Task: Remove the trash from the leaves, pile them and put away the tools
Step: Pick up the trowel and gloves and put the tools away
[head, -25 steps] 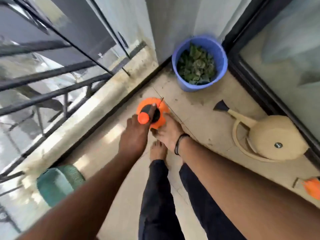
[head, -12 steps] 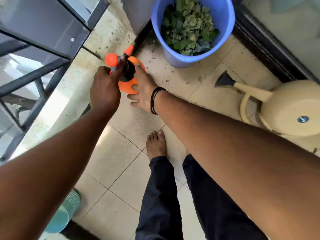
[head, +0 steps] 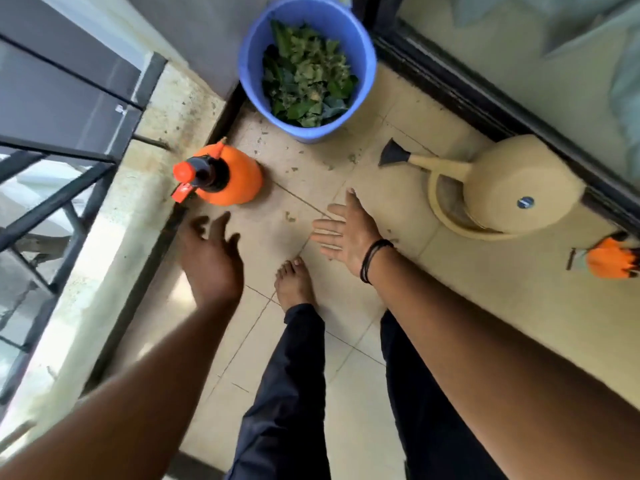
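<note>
Seen from above, on a tiled balcony floor [head: 467, 306]: both hands empty, fingers spread and relaxed, apart from each other and touching nothing. Left hand [head: 211, 258] low and near the orange pressure sprayer [head: 225, 178], but clear of it; right hand [head: 346, 233] palm-down over bare tile, a dark band at the wrist. Sprayer upright at the floor's edge, just beside the concrete ledge [head: 131, 209] under the metal railing [head: 52, 199]. Blue bucket [head: 360, 64] in the corner beyond it, holding the green leaves [head: 304, 81], filled well below the rim. Cream watering can [head: 512, 188] on its side against the dark door frame [head: 467, 91], spout pointing toward the bucket. Orange gloves [head: 609, 258] on the floor at the right edge, only partly in view. Small leaf scraps [head: 289, 216] scattered on the tiles between sprayer and bucket. One bare foot [head: 294, 285] planted between the hands. Likely risks: a careless sweep of the left hand knocking the tall, narrow sprayer over against the ledge; scraps left behind unless gathered into the bucket; a bare foot slipping on any water from the tipped can, though wetness cannot be judged here.
</note>
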Motion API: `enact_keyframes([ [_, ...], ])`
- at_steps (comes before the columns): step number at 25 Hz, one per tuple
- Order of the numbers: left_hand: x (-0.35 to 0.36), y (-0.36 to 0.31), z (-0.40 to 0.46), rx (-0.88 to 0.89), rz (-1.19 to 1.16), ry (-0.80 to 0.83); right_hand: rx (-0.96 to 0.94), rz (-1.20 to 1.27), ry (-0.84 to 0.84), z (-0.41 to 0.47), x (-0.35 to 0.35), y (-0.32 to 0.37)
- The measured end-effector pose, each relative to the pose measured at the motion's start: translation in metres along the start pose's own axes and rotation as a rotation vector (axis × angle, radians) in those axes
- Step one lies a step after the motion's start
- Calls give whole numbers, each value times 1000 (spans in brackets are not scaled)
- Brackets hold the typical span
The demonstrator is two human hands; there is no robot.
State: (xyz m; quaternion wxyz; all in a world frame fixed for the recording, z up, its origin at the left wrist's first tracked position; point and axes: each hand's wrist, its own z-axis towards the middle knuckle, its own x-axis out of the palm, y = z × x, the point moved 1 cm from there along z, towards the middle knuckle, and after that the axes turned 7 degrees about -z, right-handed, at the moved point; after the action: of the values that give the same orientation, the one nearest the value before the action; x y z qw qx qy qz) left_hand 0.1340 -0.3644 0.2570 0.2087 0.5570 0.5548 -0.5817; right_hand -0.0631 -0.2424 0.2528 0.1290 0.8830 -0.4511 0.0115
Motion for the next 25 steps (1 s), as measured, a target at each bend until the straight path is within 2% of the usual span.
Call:
enact_keyframes([
  [2, 31, -42, -41, 66, -125, 157, 47, 89, -103, -5, -57, -25],
  [4, 66, -96, -79, 109, -215, 389, 96, 127, -197, -2, -109, -43],
  [6, 120, -144, -103, 138, -229, 569, 139, 142, -293, 4, -164, -58],
  [7, 134, -174, -106, 36, -246, 736, 136, 152, -340, 6, -189, -61],
  [8, 183, -179, -107, -19, -241, 844, 121, 176, -382, 10, -212, -62],
  [9, 219, -174, -112, 74, -142, 943, 100, 219, -425, 17, -241, -64],
  [10, 284, -149, -101, 212, -31, 835, 79, 281, -465, 24, -269, -65],
  [11, 364, -133, -109, 217, 39, 933, 55, 367, -494, 35, -299, -65],
  [12, 429, -131, -123, 210, 111, 926, 21, 472, -528, 46, -328, -64],
  [13, 468, -129, -145, 405, 277, 901, -19, 591, -572, 57, -354, -64],
  [14, 490, -128, -164, 629, 342, 774, -55, 699, -617, 71, -378, -64],
  [15, 490, -134, -178, 653, 362, 806, -79, 766, -654, 85, -398, -65],
  [17, 452, -164, -187, 421, 159, 874, -100, 776, -685, 109, -428, -68],
  [19, 489, -147, -184, 311, 171, 863, -81, 705, -654, 128, -443, -72],
  [21, 494, -156, -177, 380, 224, 866, -62, 652, -612, 134, -439, -75],
  [22, 490, -155, -188, 489, 178, 779, -46, 645, -603, 133, -432, -76],
  [23, 488, -155, -197, 362, 144, 843, -32, 633, -601, 131, -425, -78],
  [24, 476, -150, -194, 436, 180, 832, -16, 620, -598, 127, -416, -83],
  [25, 449, -159, -192, 389, 197, 845, 12, 597, -598, 121, -407, -89],
])
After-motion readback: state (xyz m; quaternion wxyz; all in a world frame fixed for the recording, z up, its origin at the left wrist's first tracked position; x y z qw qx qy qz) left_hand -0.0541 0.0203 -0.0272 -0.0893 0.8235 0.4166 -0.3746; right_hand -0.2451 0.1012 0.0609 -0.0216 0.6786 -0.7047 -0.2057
